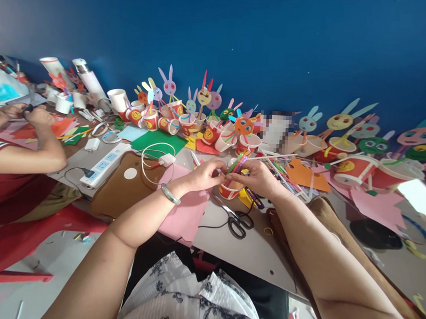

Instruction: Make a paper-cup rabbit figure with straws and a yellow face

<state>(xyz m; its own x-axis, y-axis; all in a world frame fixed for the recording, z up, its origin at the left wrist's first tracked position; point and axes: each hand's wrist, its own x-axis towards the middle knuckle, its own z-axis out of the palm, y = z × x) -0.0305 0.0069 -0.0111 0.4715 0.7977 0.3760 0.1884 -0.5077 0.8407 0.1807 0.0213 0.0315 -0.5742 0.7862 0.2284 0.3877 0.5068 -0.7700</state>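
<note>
My left hand (202, 175) and my right hand (257, 177) meet over a red paper cup (229, 190) above the table edge. Both hands are closed on the cup's rim, one on each side. Several coloured straws (237, 163) stick up out of the cup between my fingers. A pale bangle (170, 194) sits on my left wrist. Black scissors (236, 219) lie on the table just below the cup, and a pink paper sheet (187, 210) lies under my left wrist.
Finished cups with paper bunny faces (204, 97) line the back against the blue wall. A white power strip (105, 164), a charger (167, 160), green paper (159, 140) and loose straws (286, 174) cover the table. Another person's arm (29, 154) works at the left, above a red chair (36, 231).
</note>
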